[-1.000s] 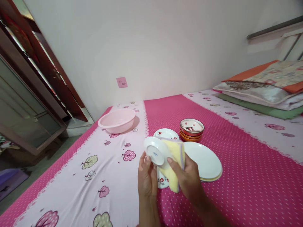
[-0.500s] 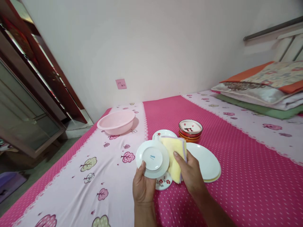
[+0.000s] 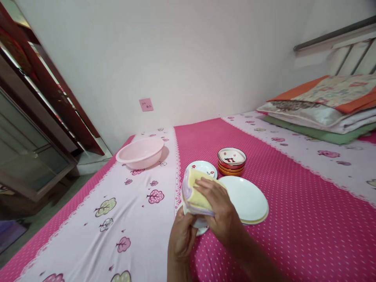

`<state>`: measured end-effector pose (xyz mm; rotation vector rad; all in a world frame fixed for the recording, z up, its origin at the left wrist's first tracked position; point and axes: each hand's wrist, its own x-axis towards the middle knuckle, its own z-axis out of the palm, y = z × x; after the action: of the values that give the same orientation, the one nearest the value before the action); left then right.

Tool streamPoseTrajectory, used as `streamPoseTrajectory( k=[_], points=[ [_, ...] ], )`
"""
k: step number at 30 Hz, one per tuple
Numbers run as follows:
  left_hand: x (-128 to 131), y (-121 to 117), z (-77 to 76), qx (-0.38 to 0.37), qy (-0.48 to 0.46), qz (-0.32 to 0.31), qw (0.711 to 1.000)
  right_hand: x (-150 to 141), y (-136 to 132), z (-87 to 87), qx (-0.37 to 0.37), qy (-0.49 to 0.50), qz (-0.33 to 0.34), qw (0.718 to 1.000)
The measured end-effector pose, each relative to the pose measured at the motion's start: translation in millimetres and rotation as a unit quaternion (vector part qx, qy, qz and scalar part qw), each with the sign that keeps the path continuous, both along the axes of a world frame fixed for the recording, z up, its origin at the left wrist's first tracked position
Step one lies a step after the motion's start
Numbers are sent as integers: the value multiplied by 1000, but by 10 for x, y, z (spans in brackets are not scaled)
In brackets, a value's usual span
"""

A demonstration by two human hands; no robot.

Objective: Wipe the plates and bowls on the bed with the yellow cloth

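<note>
My left hand [image 3: 180, 235] grips a small white plate [image 3: 197, 223] from below; most of the plate is hidden. My right hand [image 3: 219, 209] presses a folded yellow cloth [image 3: 195, 194] with purple edging flat over the plate's surface, fingers closed on the cloth. Just under the held plate, the edge of another small flowered plate [image 3: 202, 232] shows on the bed. A large white plate [image 3: 246, 197] lies to the right of my hands.
A second small flowered plate [image 3: 202, 168] and a stack of orange-red bowls [image 3: 231, 160] sit behind my hands. A pink basin [image 3: 140, 152] rests at the far left of the pink bedspread [image 3: 293, 203]. Folded bedding [image 3: 323, 109] is piled at far right.
The cloth moved from beside the plate's right edge to on top of it, covering it. My right hand swept left over the plate; the plate tilted flatter and lower.
</note>
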<state>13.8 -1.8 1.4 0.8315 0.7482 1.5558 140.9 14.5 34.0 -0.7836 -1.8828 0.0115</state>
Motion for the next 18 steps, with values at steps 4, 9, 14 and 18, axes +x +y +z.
streamPoseTrajectory(
  k=[4,9,14,18],
  points=[
    [-86,21,6,-48,-147,-62,986,129,125,-100,-42,41,-37,998],
    [-99,113,-9,-33,-297,-27,954,46,115,-202,-87,-4,-38,995],
    [-208,167,-41,-17,-331,45,942,-105,-30,-153,-142,-85,-3,986],
    [-327,144,-132,-72,-316,62,944,-238,-237,-79,-135,-95,21,986]
  ],
)
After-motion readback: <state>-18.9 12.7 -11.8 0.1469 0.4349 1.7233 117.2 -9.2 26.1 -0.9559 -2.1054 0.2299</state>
